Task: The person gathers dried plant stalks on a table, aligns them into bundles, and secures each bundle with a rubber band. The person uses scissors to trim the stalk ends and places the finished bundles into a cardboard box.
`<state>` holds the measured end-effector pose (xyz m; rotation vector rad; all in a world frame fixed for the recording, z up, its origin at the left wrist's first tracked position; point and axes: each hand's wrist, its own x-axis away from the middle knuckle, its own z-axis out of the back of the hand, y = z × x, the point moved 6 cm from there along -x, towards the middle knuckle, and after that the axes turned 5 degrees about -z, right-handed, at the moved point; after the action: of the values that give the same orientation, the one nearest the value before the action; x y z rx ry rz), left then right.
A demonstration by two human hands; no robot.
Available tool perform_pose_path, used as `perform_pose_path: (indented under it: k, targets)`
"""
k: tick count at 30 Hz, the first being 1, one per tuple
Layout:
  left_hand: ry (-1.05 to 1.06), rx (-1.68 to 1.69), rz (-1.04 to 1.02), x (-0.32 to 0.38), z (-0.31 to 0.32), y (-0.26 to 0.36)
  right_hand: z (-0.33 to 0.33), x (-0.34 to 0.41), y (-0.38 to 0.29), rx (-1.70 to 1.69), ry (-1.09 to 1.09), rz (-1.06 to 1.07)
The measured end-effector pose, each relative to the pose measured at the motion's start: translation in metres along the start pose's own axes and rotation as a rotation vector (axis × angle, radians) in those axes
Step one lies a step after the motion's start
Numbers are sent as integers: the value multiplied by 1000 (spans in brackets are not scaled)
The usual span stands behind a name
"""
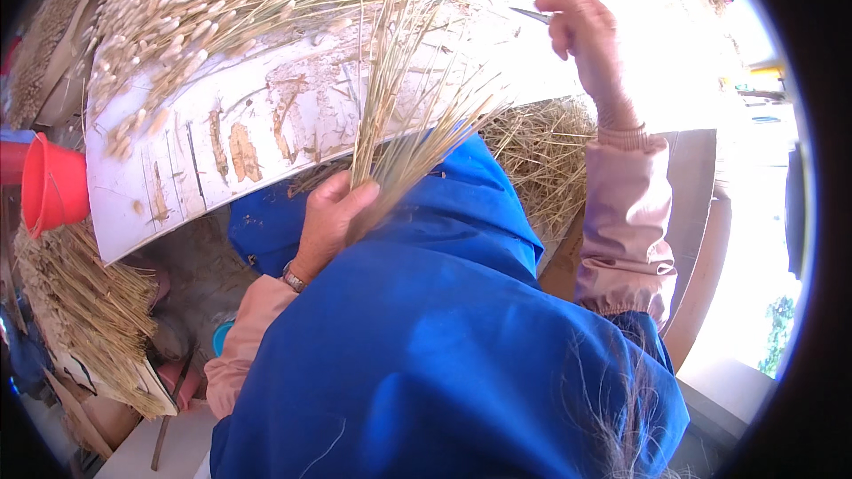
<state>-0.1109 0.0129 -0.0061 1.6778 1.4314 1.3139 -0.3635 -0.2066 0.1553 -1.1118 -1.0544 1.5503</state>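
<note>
My left hand [336,213] grips a bundle of dried grass stems [393,113] near its lower end. The stems fan upward over the near edge of the white worktable [293,133], some blurred and leaning right. Above the table's right part my right hand [582,30] is raised with its fingers partly spread. A pointed metal blade [529,14] shows just left of these fingers; whether they hold it is unclear. Dried bunny-tail grass [186,26] lies across the back of the table, its fluffy heads to the left and stems to the right.
Loose cut straw [546,159] is heaped beside a cardboard box [689,213] at right. A red bucket [56,183] stands at the table's left corner. Below it lies a stack of dried grass bundles [100,306]. A blue apron [426,332] covers my lap. Glare washes out the table's right side.
</note>
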Motion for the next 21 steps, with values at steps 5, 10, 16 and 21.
perform_pose_path:
  k: [5, 10, 16, 21]
  targets:
    - [69, 92, 33, 2, 1, -5, -96, 56, -17, 453, -450, 81]
    - [20, 105, 11, 4, -3, 0, -136, 93, 17, 157, -612, -469]
    - [-4, 69, -6, 5, -5, 6, -164, 107, 36, -116, -727, -606]
    - [-42, 99, -44, 2, -6, 2, -159, 102, 57, -345, -438, -612]
